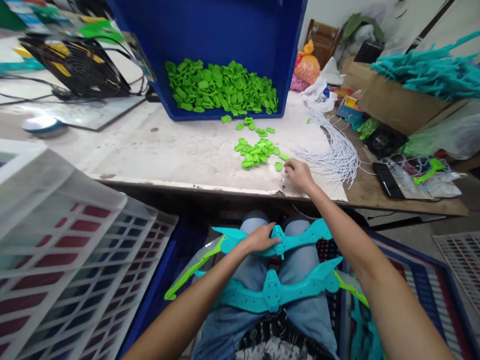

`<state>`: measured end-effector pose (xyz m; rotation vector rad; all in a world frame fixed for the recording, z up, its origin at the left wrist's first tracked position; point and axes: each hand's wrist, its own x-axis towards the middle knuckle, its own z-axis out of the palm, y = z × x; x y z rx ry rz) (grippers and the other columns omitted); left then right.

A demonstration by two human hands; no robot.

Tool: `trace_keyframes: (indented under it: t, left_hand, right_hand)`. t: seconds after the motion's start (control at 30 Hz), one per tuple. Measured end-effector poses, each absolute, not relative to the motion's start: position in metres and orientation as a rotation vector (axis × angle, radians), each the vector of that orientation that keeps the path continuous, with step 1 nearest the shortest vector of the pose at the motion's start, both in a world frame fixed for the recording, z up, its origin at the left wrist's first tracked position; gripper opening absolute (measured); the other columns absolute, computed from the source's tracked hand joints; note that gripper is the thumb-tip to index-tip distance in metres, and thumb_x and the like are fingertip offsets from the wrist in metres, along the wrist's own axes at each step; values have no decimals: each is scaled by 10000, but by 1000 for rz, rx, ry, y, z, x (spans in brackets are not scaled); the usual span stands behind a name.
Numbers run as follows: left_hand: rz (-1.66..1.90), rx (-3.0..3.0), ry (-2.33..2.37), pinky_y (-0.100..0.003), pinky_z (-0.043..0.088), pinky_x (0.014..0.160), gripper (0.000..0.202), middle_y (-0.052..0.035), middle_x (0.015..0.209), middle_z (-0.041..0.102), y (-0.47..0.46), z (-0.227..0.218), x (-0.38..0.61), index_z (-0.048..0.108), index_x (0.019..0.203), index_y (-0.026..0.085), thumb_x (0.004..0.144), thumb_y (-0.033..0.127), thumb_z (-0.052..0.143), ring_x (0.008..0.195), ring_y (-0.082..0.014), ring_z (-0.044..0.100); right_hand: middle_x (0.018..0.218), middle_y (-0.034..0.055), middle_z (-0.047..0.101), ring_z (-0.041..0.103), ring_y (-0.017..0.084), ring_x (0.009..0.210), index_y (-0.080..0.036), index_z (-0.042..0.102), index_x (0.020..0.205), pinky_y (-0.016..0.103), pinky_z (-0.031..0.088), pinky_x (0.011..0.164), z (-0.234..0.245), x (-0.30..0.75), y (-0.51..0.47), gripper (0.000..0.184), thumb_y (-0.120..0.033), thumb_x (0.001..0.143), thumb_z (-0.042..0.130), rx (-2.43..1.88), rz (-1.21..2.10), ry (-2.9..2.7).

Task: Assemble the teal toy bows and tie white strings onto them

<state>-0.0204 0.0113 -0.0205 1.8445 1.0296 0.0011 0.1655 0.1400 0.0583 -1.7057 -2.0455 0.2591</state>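
My left hand (262, 238) is closed round the middle of a teal plastic toy bow (296, 242) lying across my knees, a lime-green limb (195, 270) at its left end. Closer to my body, a second teal toy bow (273, 292) rests on my thighs. My right hand (299, 175) is at the table's front edge, fingers curled together and pointing down; whatever is between them is hidden. Just left of its fingertips are a loose green plastic piece (278, 166) and a small heap of similar pieces (257, 152).
Behind the heap, a blue bin (225, 30) lies tipped toward me with many green pieces (221, 87). White cords (339, 152) spread at right, near a phone (388, 180) and a carton (397, 97) of teal parts. A white crate (123, 210) stands left; a fan (77, 67) sits back left.
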Motion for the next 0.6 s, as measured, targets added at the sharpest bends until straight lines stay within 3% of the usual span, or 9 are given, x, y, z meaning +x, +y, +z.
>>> trace_keyframes:
  t: [0.13, 0.2, 0.37, 0.5, 0.6]
  left_hand:
    - [61, 1790, 960, -391, 446, 940, 588, -141, 1212, 634, 12, -27, -16, 478, 1300, 121, 779, 377, 564, 1077, -287, 601]
    - [67, 1801, 967, -393, 445, 936, 617, -149, 1209, 633, 11, -27, -15, 457, 1324, 111, 779, 378, 564, 1068, -290, 601]
    - [68, 1753, 954, -402, 426, 963, 663, -171, 1272, 593, 13, -26, -18, 423, 1362, 89, 777, 362, 571, 1117, -300, 574]
    - [72, 1560, 943, -368, 456, 906, 689, -128, 1204, 635, 19, -26, -19, 429, 1361, 103, 727, 300, 612, 1087, -276, 584]
    - [87, 1399, 935, -320, 486, 785, 682, -85, 1052, 676, 20, -28, -15, 452, 1331, 92, 702, 289, 628, 977, -246, 615]
  right_hand:
    - [1162, 111, 636, 515, 262, 1103, -168, 656, 1059, 408, 384, 973, 53, 169, 144, 249, -199, 843, 536, -1515, 99, -2163]
    - [1206, 114, 625, 493, 279, 1139, -172, 661, 1070, 436, 375, 985, 50, 161, 148, 255, -199, 837, 561, -1469, 117, -2270]
    - [973, 72, 698, 603, 214, 938, -160, 678, 1030, 338, 441, 871, 56, 160, 149, 268, -228, 920, 443, -1546, 332, -2100]
    - [662, 17, 641, 605, 174, 700, -143, 713, 862, 282, 452, 717, 64, 184, 142, 288, -280, 907, 464, -1712, 564, -2057]
    - [770, 42, 660, 603, 191, 785, -154, 729, 913, 307, 448, 789, 60, 196, 136, 210, -272, 842, 570, -1764, 343, -2053]
